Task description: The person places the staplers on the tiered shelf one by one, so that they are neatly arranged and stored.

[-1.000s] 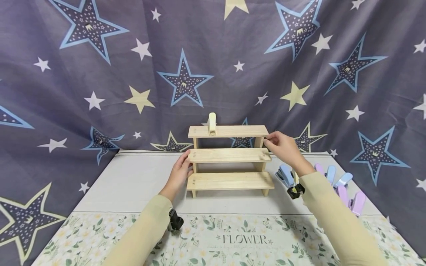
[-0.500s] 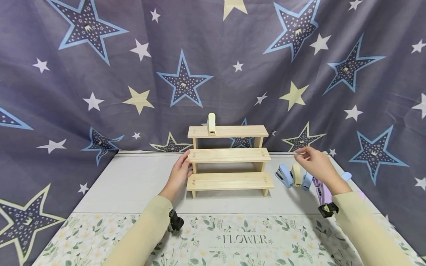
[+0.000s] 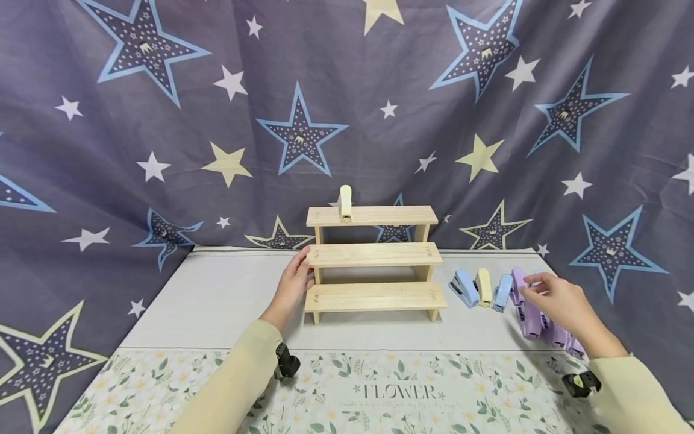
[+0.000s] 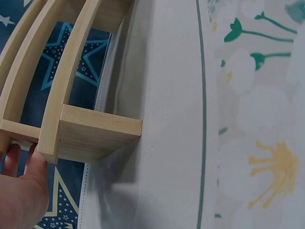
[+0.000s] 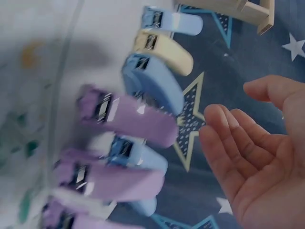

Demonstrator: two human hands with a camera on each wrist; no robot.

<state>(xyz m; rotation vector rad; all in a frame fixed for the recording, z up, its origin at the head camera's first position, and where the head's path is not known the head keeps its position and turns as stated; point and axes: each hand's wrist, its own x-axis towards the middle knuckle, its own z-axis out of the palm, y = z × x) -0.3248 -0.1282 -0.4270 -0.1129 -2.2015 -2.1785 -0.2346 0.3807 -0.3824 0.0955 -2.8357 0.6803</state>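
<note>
- Your left hand (image 3: 291,288) rests against the left end of the wooden three-step shelf (image 3: 374,253), fingers laid straight along the middle step's edge; in the left wrist view the fingertips (image 4: 19,167) touch the wood without curling round it.
- Your right hand (image 3: 558,301) hovers over the row of staplers on the right side of the table (image 3: 217,295), fingers relaxed and apart, holding nothing. The right wrist view shows the open palm (image 5: 257,157) just beside the staplers, not yet touching any.
- One cream stapler (image 3: 345,203) already stands upright on the top step, toward its left end. That is the only piece on the shelf.
- The middle and bottom steps carry nothing.
- On the table to the right of the shelf lie, from left to right, a blue stapler (image 3: 465,287), a cream-yellow stapler (image 3: 484,286), a second blue stapler (image 3: 502,292) and a purple stapler (image 3: 522,304); more purple and blue ones sit behind your right hand, partly hidden, so their count cannot be told.
- By my reading, the work is at an early stage: one stapler placed, the whole row on the table untouched.
- The purple stapler lies nearest your right fingers.
- The shelf stands square at the far middle of the table, in front of the star-patterned curtain (image 3: 162,120).
</note>
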